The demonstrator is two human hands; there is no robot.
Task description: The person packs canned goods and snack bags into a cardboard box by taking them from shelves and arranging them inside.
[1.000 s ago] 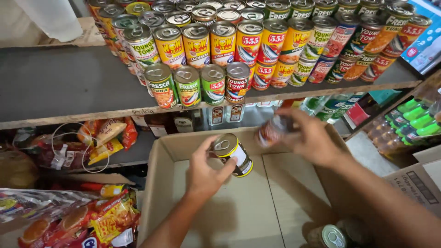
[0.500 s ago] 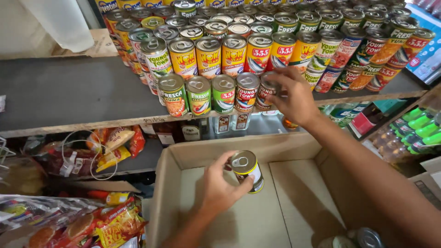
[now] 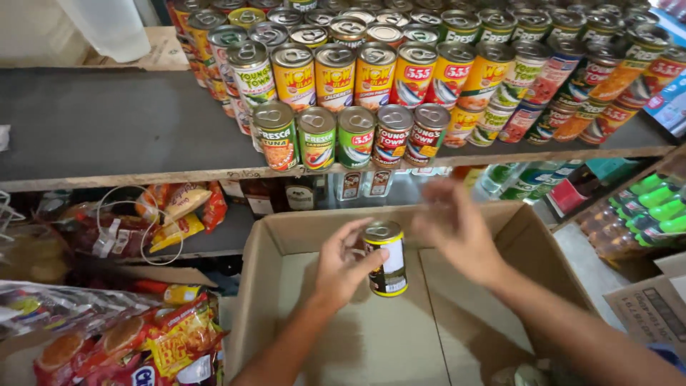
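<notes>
We are gripping a small upright tin can with a black and yellow label (image 3: 386, 259) in our left hand (image 3: 343, 266), fingers clamped around it, over the open brown cardboard box (image 3: 500, 236). Our right hand (image 3: 457, 229) is hovering just right of the can, fingers spread and holding nothing, near the grey shelf (image 3: 128, 129) of stacked tins (image 3: 400, 71).

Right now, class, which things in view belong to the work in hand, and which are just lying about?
In use: left hand, can, right hand, cardboard box, row of cans on the shelf.

Lying about: snack packets, green bottles.
</notes>
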